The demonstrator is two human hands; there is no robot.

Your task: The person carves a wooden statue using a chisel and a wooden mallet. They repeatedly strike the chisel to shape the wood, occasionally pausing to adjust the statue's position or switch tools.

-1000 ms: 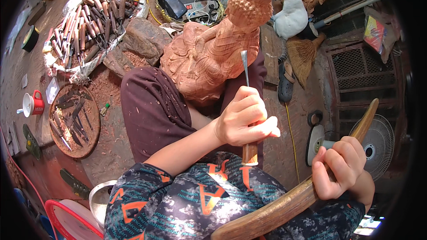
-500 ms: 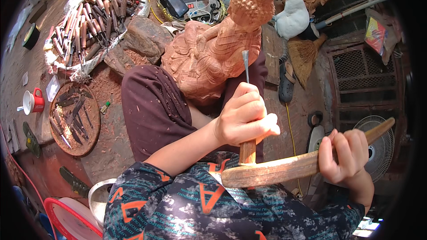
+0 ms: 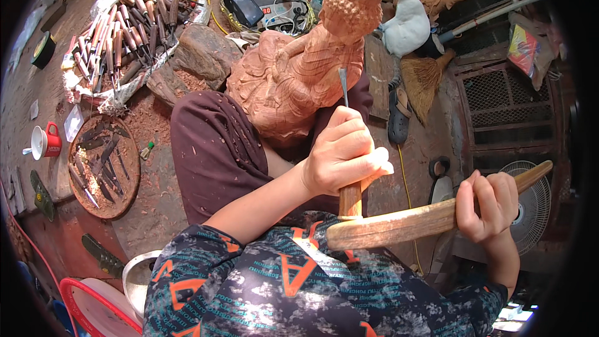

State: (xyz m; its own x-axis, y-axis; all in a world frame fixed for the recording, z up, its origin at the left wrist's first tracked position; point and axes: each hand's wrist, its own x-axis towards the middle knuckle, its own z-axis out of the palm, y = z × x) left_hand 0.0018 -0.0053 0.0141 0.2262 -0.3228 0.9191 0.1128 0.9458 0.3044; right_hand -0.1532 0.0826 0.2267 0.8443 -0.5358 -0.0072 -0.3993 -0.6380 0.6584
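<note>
My left hand (image 3: pixel 347 151) is wrapped round a wood chisel (image 3: pixel 344 87), its wooden handle butt sticking out below the fist. The steel blade points up and away, its tip at the side of a carved wooden statue (image 3: pixel 293 81) that leans between my legs. The statue has a knobbly head and draped folds. In my right hand (image 3: pixel 490 207), closed round its thinner end, is a wooden mallet (image 3: pixel 399 223), a long, slightly curved club. Its thick end lies close to the chisel's butt; whether they touch I cannot tell.
Many wood-handled chisels (image 3: pixel 118 37) lie heaped at the far left, beside a wooden block (image 3: pixel 203 56). Nearer stand a round board (image 3: pixel 128 187) with blades and a red mug (image 3: pixel 51 141). A white cat (image 3: pixel 409 25), broom (image 3: pixel 424 84), clog (image 3: pixel 398 122) and fan (image 3: pixel 530 212) are on the right.
The mallet and my right hand have shifted slightly right, and the mallet's thick end has risen a little in the picture. My left hand keeps its grip on the chisel, which has barely moved.
</note>
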